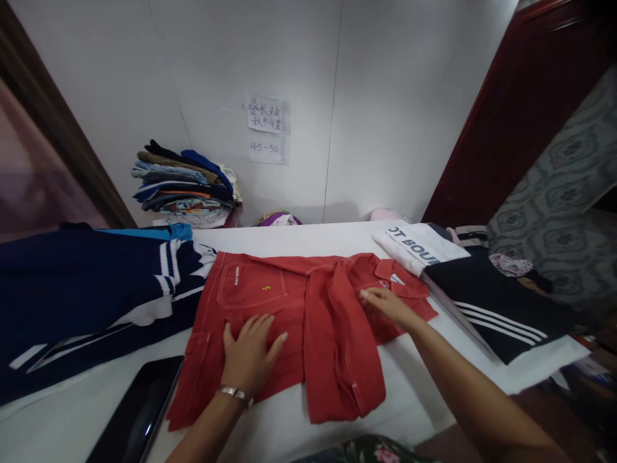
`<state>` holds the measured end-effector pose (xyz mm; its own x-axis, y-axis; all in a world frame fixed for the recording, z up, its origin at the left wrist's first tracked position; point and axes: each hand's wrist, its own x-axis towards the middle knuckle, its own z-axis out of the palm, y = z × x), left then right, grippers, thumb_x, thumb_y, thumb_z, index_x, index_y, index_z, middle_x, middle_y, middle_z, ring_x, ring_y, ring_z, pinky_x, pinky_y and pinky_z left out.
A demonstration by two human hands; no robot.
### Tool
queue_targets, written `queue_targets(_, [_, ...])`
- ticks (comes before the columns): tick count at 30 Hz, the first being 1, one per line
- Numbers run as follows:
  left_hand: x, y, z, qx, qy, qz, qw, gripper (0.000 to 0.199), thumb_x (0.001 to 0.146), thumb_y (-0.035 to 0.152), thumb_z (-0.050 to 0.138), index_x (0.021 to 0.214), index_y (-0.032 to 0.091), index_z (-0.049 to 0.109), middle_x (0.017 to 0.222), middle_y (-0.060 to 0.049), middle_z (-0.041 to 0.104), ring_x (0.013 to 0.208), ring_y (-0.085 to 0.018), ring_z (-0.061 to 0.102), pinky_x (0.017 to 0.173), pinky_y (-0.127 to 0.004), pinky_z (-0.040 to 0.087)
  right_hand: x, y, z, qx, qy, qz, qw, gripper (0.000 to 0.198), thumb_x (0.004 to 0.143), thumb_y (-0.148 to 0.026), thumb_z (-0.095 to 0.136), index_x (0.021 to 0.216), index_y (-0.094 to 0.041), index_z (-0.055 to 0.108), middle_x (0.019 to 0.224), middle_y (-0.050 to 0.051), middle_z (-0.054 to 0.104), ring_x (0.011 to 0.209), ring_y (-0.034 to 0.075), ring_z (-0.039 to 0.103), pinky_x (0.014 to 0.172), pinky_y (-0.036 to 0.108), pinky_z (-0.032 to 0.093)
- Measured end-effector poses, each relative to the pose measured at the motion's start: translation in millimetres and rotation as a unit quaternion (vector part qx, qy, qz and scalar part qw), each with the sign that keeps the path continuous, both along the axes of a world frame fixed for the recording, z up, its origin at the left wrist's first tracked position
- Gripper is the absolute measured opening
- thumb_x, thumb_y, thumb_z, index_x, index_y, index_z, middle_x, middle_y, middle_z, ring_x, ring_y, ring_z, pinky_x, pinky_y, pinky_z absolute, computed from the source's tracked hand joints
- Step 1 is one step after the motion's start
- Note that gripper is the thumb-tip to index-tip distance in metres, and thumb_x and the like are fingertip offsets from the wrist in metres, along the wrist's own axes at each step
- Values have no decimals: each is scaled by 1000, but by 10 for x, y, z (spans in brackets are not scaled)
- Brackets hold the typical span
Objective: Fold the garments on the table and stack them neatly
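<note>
Just right of the device (137,411), the red shirt (250,289) lies spread on the table (289,239), right in front of you and under both your hands. Its long axis runs sideways: the hem end is just beside the device, and the collar (414,286) is at the end well apart from it. Between your hands, a sleeve (337,354) lies across the shirt, reaching toward your body.

Your left hand (248,354) is the nearer to the device and to the hem; it is open, fingers spread, palm down on the shirt below the pocket (253,283). Your right hand (385,303) is farther from the device, by the collar and the sleeve's far part. Its fingers are bent and drawn together against the red cloth; you cannot tell whether they pinch it.
</note>
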<state>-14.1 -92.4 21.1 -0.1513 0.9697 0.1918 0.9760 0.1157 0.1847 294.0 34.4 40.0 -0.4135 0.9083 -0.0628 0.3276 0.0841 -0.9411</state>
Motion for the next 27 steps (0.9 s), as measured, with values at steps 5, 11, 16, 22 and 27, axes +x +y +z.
queue_targets(5, [285, -1, 23, 16, -12, -64, 998, 41, 87, 42, 46, 117, 19, 61, 121, -10, 65, 121, -28, 52, 112, -57, 12, -79, 903, 74, 222, -164, -95, 957, 35, 83, -14, 42, 109, -19, 65, 116, 7, 65, 109, 20, 59, 96, 34, 44])
queue_targets(11, [500, 51, -91, -62, -114, -101, 986, 47, 89, 45, 40, 124, 17, 57, 123, -11, 63, 111, -24, 56, 93, -38, 43, -453, 1592, 149, 192, -297, 24, 935, 54, 71, -1, 48, 118, -22, 65, 122, 3, 65, 112, 19, 59, 98, 27, 43])
queue_targets(16, [543, 90, -151, -77, -52, -76, 993, 46, 88, 43, 42, 122, 18, 58, 126, -10, 60, 113, -26, 52, 93, -40, 39, -573, 1903, 95, 135, -382, 134, 904, 38, 62, -5, 62, 94, -21, 76, 89, 1, 75, 82, 20, 67, 77, 24, 49])
queue_targets(22, [526, 198, -153, -82, -66, -80, 991, 47, 88, 43, 40, 122, 16, 57, 119, -11, 61, 108, -24, 53, 93, -38, 39, -435, 1935, -4, 136, -425, 177, 877, 52, 61, -2, 61, 106, -25, 73, 104, 1, 73, 87, 19, 66, 77, 24, 48])
queue_targets(27, [577, 339, -169, -98, -146, -63, 982, 54, 88, 43, 39, 130, 11, 50, 119, -15, 60, 107, -24, 56, 93, -36, 41, -405, 1909, -87, 164, -427, 167, 873, 55, 69, 0, 49, 114, -24, 68, 107, 2, 72, 86, 16, 66, 74, 21, 47])
